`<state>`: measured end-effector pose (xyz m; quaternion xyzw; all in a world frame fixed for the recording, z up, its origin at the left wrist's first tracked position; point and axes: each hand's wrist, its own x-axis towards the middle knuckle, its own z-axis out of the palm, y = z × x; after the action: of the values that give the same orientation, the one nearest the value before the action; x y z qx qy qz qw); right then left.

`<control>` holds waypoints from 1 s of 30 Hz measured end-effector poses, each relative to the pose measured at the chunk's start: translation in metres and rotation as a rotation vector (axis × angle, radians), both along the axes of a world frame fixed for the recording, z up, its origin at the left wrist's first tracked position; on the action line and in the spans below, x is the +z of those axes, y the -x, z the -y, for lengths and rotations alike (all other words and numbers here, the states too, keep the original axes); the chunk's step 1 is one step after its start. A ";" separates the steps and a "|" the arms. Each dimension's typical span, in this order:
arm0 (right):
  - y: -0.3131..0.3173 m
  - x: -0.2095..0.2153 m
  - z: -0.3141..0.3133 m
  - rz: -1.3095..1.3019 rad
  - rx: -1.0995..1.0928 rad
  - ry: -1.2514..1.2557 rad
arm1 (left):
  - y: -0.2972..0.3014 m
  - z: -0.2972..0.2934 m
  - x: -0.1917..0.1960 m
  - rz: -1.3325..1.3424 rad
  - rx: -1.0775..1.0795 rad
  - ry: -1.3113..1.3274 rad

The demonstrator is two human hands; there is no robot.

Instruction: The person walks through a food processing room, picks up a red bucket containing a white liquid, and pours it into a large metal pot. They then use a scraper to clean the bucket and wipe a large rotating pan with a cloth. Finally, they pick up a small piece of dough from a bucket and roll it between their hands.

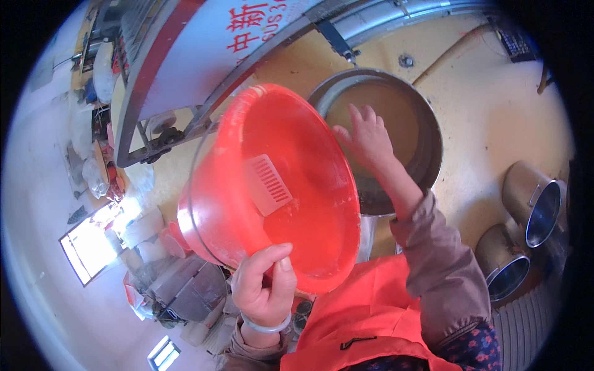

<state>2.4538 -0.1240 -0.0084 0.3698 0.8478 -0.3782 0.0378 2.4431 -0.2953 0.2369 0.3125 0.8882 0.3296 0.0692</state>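
Observation:
My left hand [265, 285] grips the rim of a red plastic bucket [309, 229], thumb and fingers closed over its near edge. The bucket is tipped on its side, its mouth facing right towards a large round metal pot [432, 133]. Against the red wall shows a pale slotted piece [268, 184]; I cannot tell exactly what it is. A thin wire handle runs round the bucket's outside. Tan, liquid-looking contents [399, 120] lie in the pot. Over them hovers my right hand [370, 141], fingers apart and nothing in it, close to the bucket's rim.
A metal-framed machine with a pale panel [198, 55] stands at the upper left. Two metal pots [518, 188] [495, 250] lie tipped on the yellowish floor [470, 148] at right. A long stick [448, 54] lies beyond the big pot. Cluttered bins [192, 287] stand lower left.

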 end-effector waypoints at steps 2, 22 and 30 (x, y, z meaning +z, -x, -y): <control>0.004 0.046 0.005 -0.253 0.037 -0.158 | 0.001 0.003 0.001 0.029 -0.034 -0.020; 0.022 -0.005 0.031 0.170 0.241 -0.294 | 0.003 0.018 0.006 0.045 0.104 -0.033; -0.034 -0.044 0.009 0.396 0.110 0.342 | -0.003 0.039 0.000 0.019 0.152 -0.057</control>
<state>2.4874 -0.1328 -0.0525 0.3780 0.7666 -0.4336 0.2852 2.4458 -0.3339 0.2373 0.2427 0.8990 0.3618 0.0435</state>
